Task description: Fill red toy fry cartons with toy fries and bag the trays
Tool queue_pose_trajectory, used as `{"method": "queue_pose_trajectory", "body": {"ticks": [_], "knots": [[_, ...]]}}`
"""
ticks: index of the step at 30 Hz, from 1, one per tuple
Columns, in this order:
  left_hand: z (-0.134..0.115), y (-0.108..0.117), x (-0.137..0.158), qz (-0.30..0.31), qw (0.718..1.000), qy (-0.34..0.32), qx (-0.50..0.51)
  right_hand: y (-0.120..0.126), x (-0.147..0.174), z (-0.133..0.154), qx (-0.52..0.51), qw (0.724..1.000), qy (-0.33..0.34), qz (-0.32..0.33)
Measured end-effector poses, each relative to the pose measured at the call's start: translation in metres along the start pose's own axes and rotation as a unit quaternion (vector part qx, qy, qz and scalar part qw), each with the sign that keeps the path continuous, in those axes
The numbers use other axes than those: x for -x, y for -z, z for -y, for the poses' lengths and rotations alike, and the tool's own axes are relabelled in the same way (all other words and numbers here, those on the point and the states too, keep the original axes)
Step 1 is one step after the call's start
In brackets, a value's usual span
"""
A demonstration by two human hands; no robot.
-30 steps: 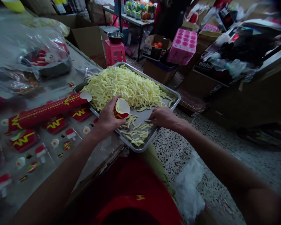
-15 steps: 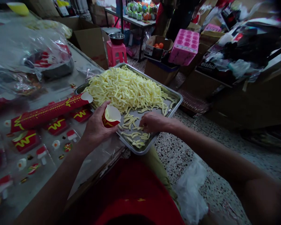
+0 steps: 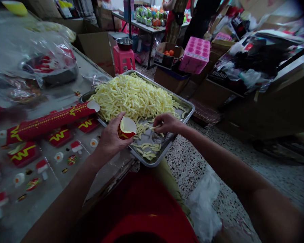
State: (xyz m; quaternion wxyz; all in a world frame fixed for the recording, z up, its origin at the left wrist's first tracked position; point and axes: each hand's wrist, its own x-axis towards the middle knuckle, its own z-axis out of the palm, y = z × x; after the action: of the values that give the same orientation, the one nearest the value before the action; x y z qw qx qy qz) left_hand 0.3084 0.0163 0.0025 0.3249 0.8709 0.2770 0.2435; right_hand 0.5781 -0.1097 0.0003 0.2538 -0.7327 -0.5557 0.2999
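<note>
My left hand (image 3: 111,136) is wrapped round a small red fry carton (image 3: 127,127) with a yellow mark and a white inside. A little pale yellow filling shows in its mouth. My right hand (image 3: 167,123) is pinched over the metal tray (image 3: 152,164), with a pale yellow fry-shaped stick (image 3: 152,127) at the fingertips. A large heap of such fry-shaped sticks (image 3: 136,96) fills the far part of the tray. A smaller scatter of sticks (image 3: 148,148) lies at its near corner. Left of the tray rests a long stack of nested red cartons (image 3: 48,119).
On the table at left, filled red cartons (image 3: 59,135) and small food-shaped pieces lie under clear plastic. A plastic-covered bowl (image 3: 53,77) stands behind them. Beyond the tray are a pink stool (image 3: 123,59), cardboard boxes and a pink box (image 3: 195,55). People stand farther back.
My right hand has risen slightly from the tray bottom, and a stick now shows in its pinch. My left hand has moved slightly right with the carton.
</note>
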Motion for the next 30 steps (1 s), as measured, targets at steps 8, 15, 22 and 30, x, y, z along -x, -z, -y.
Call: {"method": "queue_pose_trajectory", "body": {"ticks": [8, 15, 22, 30], "knots": [[-0.022, -0.005, -0.007, 0.047, 0.991, 0.002, -0.125, -0.027, 0.028, 0.015, 0.316, 0.946, -0.044, -0.061], [-0.038, -0.02, -0.022, 0.172, 0.957, 0.006, -0.235, -0.025, 0.018, 0.005, 0.291, 0.953, -0.07, -0.047], [-0.027, -0.02, -0.022, 0.174, 0.963, 0.001, -0.207, -0.006, 0.026, 0.006, 0.288, 0.957, -0.043, 0.009], [-0.034, -0.013, -0.024, 0.166, 0.96, 0.001, -0.227, -0.036, 0.036, 0.043, 0.38, 0.919, -0.102, 0.005]]}}
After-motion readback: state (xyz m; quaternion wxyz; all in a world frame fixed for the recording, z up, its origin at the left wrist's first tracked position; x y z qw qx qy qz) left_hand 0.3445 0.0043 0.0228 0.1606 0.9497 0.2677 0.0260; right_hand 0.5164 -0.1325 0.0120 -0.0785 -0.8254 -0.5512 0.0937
